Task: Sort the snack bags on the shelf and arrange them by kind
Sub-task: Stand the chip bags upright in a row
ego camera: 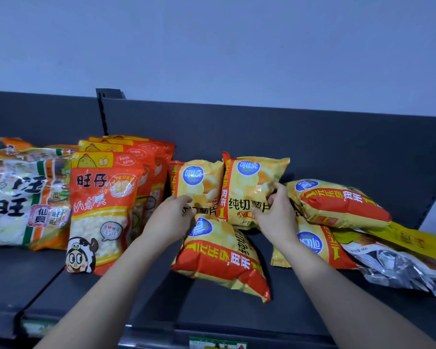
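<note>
Two yellow chip bags stand upright against the dark shelf back, one on the left [199,182] and one on the right [252,182]. My left hand [171,217] grips the lower part of the left upright bag. My right hand [277,212] grips the right bag's lower right corner. Another yellow and orange chip bag [222,260] lies flat in front of them. More chip bags lie to the right, one on top [337,202] and one under it [320,245]. Orange Wangzai bags [101,212] stand in a row at the left.
White and orange rice cracker bags [23,200] fill the far left. A silver foil bag [400,268] and a yellow pack [410,238] lie at the far right. The dark shelf [136,298] has a front rail with a price tag [217,343].
</note>
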Action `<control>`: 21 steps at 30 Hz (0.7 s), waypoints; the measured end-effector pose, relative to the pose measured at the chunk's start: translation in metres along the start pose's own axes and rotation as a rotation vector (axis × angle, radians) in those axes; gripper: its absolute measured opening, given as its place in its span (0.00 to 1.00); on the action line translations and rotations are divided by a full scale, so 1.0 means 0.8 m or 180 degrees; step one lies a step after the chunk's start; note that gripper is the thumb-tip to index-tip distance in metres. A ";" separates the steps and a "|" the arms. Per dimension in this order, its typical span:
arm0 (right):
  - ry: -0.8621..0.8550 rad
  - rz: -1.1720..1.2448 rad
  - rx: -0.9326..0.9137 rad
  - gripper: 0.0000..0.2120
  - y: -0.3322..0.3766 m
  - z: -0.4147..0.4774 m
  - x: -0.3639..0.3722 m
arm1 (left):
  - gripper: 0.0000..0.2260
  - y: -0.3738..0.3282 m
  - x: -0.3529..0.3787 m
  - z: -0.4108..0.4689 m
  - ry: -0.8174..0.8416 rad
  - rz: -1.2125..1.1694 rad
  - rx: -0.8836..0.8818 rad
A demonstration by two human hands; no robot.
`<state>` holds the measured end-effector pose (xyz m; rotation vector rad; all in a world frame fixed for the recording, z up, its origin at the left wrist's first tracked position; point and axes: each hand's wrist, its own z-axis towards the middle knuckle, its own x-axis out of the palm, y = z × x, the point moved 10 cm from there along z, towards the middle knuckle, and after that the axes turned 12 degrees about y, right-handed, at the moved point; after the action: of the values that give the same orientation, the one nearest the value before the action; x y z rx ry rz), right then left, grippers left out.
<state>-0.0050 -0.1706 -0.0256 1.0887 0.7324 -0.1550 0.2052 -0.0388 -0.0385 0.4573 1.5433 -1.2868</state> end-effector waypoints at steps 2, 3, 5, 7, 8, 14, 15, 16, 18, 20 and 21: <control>0.0163 0.0060 0.0151 0.37 -0.013 0.000 0.013 | 0.17 0.006 0.004 -0.009 0.0021 -0.0007 -0.0045; 0.0195 0.0079 0.0210 0.37 -0.016 0.001 0.017 | 0.18 0.007 0.003 -0.014 -0.0035 0.0010 -0.0035; 0.0201 0.0175 0.0353 0.38 -0.022 0.002 0.022 | 0.21 0.006 -0.005 -0.027 -0.0198 0.0062 -0.0047; 0.0212 0.0422 0.0614 0.40 -0.032 0.003 0.027 | 0.30 0.009 -0.005 -0.039 -0.0007 0.0004 -0.0260; 0.0240 0.0494 0.0754 0.41 -0.037 0.002 0.030 | 0.36 0.012 0.002 -0.045 0.0269 -0.0026 -0.0434; 0.0320 0.0604 0.0863 0.17 -0.057 0.009 0.047 | 0.45 0.013 0.045 -0.063 0.1560 -0.1193 -0.0552; 0.0278 0.0618 0.0863 0.15 -0.058 0.009 0.046 | 0.45 0.013 0.049 -0.063 0.1599 -0.1523 -0.0485; 0.0256 0.0609 0.0855 0.15 -0.060 0.010 0.047 | 0.45 0.014 0.051 -0.061 0.1572 -0.1776 -0.0439; 0.0307 0.0521 0.0897 0.14 -0.065 0.014 0.051 | 0.47 0.016 0.047 -0.058 0.1458 -0.2051 -0.0382; 0.0408 0.0390 0.0974 0.16 -0.070 0.018 0.056 | 0.47 0.013 0.034 -0.055 0.1368 -0.2016 -0.0286; 0.0435 0.0327 0.1015 0.18 -0.071 0.019 0.056 | 0.45 0.010 0.026 -0.052 0.1339 -0.1921 -0.0225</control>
<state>0.0101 -0.2004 -0.0916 1.4494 0.7889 -0.1124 0.1843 -0.0052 -0.0646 0.2249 2.1824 -1.6519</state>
